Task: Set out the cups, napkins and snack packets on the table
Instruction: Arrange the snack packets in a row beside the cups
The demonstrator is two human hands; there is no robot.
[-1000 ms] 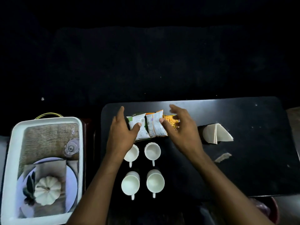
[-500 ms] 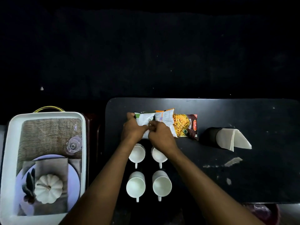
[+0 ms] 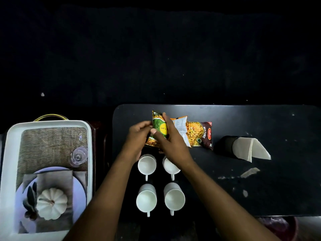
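Several white cups (image 3: 146, 198) stand in two rows near the front edge of the black table (image 3: 260, 188), handles toward me. Behind them lies a row of snack packets; the rightmost, a dark red mixture packet (image 3: 199, 133), lies flat. Both hands hold a green packet (image 3: 160, 126) lifted on edge at the left end of the row: my left hand (image 3: 137, 141) grips its left side, my right hand (image 3: 172, 143) its front. A black holder with folded white napkins (image 3: 248, 148) lies on its side to the right.
A white tray (image 3: 10, 153) stands left of the table, holding a burlap mat, an overturned glass (image 3: 79, 156), a plate, a grey napkin and a white pumpkin (image 3: 51, 203). Paper scraps (image 3: 250, 172) lie on the table's right part. A dark red bowl sits below the table's front right.
My hands came together on the leftmost packets, then raised the green packet and turned it so its printed front shows. The red mixture packet became uncovered.
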